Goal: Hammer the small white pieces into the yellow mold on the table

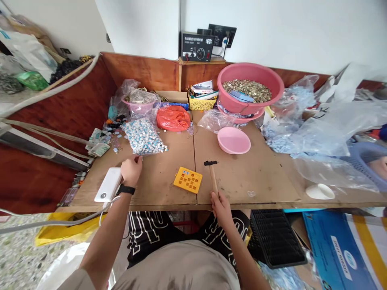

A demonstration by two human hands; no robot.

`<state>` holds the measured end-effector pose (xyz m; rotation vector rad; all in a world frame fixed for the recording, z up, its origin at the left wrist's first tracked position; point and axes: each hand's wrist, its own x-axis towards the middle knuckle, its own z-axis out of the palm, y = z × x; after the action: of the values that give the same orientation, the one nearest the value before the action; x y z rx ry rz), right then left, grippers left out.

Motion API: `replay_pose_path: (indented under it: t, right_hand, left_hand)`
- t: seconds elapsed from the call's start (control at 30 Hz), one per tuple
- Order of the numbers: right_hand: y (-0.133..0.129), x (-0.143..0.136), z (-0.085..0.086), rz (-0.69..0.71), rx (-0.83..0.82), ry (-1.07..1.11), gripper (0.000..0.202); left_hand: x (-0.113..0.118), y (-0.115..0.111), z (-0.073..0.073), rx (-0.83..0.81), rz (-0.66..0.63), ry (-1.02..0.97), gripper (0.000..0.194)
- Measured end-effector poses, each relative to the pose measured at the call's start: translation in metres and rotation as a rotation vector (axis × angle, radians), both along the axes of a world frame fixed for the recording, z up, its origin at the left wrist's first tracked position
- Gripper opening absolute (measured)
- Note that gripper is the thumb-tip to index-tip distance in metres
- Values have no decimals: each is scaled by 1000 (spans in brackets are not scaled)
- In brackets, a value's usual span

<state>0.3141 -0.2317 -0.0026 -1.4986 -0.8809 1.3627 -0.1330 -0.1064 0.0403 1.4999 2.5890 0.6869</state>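
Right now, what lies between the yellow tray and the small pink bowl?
The hammer's black head, its wooden handle in the right hand, as the head view shows.

On the cardboard-covered bench (pixel 169 193), the right hand (pixel 222 207) grips a wooden-handled hammer with a black head (pixel 213 176) at the front edge, right of a yellow rectangular plastic tray (pixel 188 181), while the left hand (pixel 132 170) touches a clear bag of small white-and-blue pieces (pixel 144 136).

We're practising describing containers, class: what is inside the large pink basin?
The large pink basin holds many small brassy pieces, with something flat and blue on top of them. Whatever lies beneath that top layer is covered.
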Motion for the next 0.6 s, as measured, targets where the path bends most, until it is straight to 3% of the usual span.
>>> replay_pose_path:
  t: [0.23, 0.33, 0.43, 0.6]
  right_hand:
    - [1, -3, 1, -64, -30, 86, 73]
    - [1, -2, 0, -40, -23, 81, 70]
    - [1, -1, 1, -38, -20, 71, 68]
    - [0, -5, 4, -63, -12, 53, 68]
  left_hand:
    - [-15, -15, -9, -72, -173, 24, 45]
    - [-1, -22, -3, 0, -231, -38, 41]
    - [45, -23, 5, 121, -469, -225, 38]
    - [147, -9, 7, 77, -903, -405, 37]
